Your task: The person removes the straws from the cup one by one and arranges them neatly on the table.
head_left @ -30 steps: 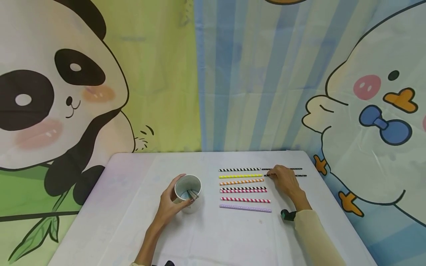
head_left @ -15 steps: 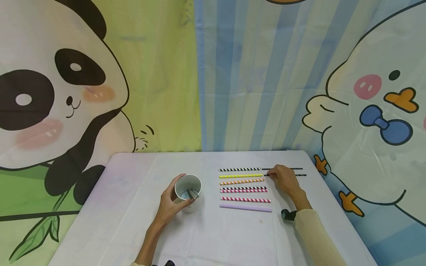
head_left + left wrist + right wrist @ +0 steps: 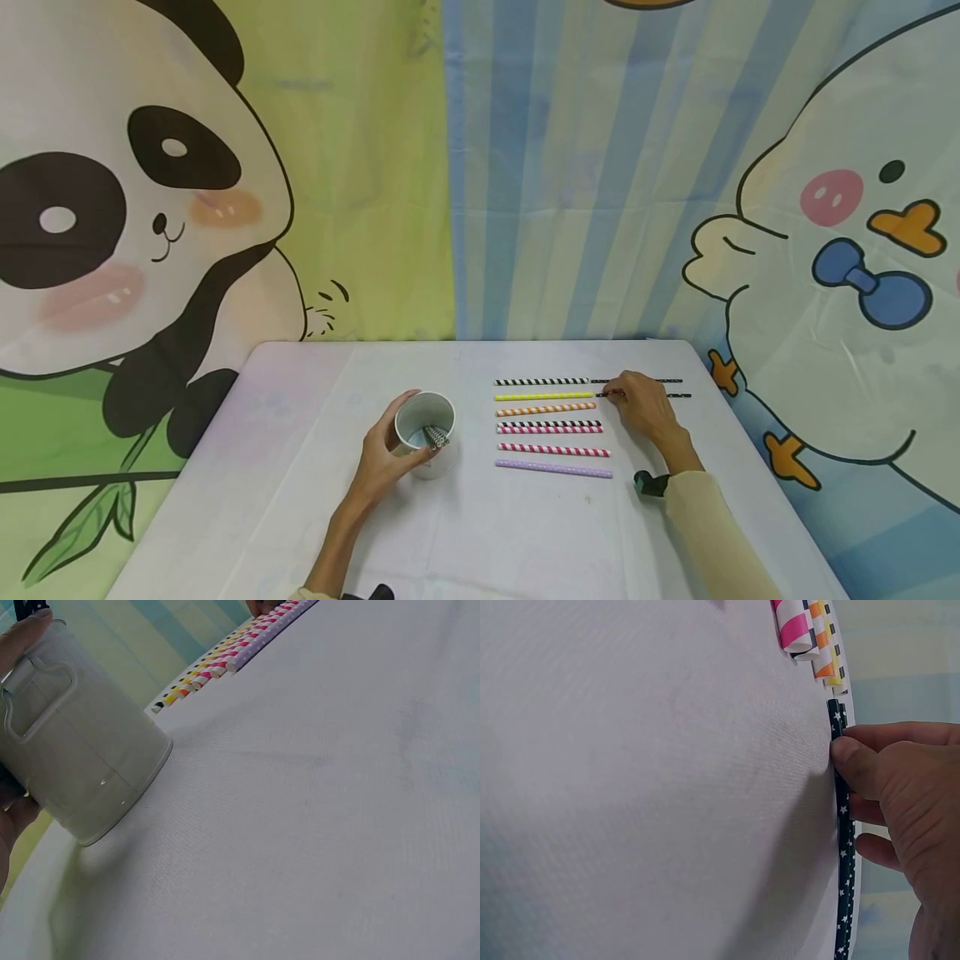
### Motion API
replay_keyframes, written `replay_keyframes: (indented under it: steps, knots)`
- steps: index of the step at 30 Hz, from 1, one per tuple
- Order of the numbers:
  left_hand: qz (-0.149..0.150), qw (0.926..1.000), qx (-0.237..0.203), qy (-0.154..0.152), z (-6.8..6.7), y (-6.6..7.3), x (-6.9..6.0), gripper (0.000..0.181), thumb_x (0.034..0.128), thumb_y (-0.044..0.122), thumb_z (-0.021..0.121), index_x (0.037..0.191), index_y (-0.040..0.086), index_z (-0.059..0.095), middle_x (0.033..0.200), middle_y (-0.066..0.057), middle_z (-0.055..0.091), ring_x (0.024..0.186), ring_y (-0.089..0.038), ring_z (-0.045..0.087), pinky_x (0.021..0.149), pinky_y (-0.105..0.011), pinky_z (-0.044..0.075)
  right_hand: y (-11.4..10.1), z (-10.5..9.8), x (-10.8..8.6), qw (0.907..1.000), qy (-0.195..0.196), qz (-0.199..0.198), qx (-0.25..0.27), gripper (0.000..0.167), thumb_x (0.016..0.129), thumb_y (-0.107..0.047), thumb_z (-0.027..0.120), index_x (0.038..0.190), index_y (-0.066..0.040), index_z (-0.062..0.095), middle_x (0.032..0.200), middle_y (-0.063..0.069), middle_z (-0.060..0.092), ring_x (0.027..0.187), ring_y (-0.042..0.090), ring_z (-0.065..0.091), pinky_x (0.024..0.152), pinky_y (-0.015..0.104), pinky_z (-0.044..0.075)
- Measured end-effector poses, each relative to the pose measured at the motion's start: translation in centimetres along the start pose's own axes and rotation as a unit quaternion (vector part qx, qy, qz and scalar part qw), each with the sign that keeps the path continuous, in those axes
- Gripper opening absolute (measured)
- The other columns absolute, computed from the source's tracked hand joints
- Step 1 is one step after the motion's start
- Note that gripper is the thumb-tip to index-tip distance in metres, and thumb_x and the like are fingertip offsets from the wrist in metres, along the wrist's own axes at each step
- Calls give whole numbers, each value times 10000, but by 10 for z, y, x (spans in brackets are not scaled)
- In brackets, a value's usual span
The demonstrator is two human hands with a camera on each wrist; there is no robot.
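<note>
Right wrist view: saw nearer dark starred straw (image 3: 843, 885) on white table (image 3: 630, 787), pinched near one end by right hand (image 3: 915, 795). Judged light, stiff, crushable, prone to roll; best taken gently near middle. Saw mug (image 3: 105, 757) gripped near rim by left hand (image 3: 378, 462).

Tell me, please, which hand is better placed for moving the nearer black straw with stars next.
Probably the right hand: its fingers grip this black straw, while the left hand holds the cup, farther to the left.

Smooth cup (image 3: 97, 754) — faintly glossy, papery straws (image 3: 553, 469), matt woven tablecloth (image 3: 300, 825)
</note>
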State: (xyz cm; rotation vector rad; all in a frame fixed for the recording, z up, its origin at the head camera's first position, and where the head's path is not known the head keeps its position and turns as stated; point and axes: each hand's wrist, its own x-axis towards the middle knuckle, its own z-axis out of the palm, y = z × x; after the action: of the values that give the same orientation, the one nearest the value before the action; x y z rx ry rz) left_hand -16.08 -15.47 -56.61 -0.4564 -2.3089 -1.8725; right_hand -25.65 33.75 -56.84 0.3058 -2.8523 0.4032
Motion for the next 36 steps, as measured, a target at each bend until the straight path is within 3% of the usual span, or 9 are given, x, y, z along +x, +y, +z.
replay_keyframes:
  steps: [10,20,26,28,31,36]
  knots:
    - [-38,10000,0,-10,0,2,1,977,830,68,950,1656,252,461,1579,-99,602,1398,-462,602,1154,-390,551,-2,-3,-2,10000,59,-29,45,133,968,-56,813,1075,-106,876,928,46,770,867,234,698,766,445,557]
    - [-50,10000,-43,-2,1,3,0,979,822,75,956,1649,264,468,1579,-85,603,1416,-445,595,1160,-362,545,-3,-2,-2,9998,186,39,94,138,957,-58,828,1072,-118,875,921,48,765,836,213,664,735,391,516]
    - [17,10000,-58,-13,1,1,0,975,829,83,957,1652,257,465,1573,-99,609,1399,-451,607,1147,-353,552,-7,-7,-6,9991,312,163,231,185,961,-67,826,1142,-91,861,1012,90,788,954,294,725,817,492,585]
    - [53,10000,-66,-23,1,0,1,968,837,85,953,1655,248,462,1571,-107,611,1391,-451,612,1146,-356,551,-9,-10,-6,9985,423,173,301,201,959,-64,827,1157,-82,855,1038,103,791,997,323,735,850,530,595]
    - [49,10000,-71,-11,1,0,1,967,836,87,953,1654,252,463,1568,-101,613,1389,-448,614,1144,-354,552,-13,-18,-5,9964,750,29,382,214,943,-65,847,1157,-85,857,1054,114,797,984,335,738,796,521,597]
    - [4,10000,-70,-3,0,2,0,981,828,77,955,1654,266,460,1569,-89,611,1400,-444,611,1151,-390,552,-25,-35,-1,9883,1403,-326,508,225,919,-84,876,1143,-100,862,1081,127,817,952,336,751,653,397,545]
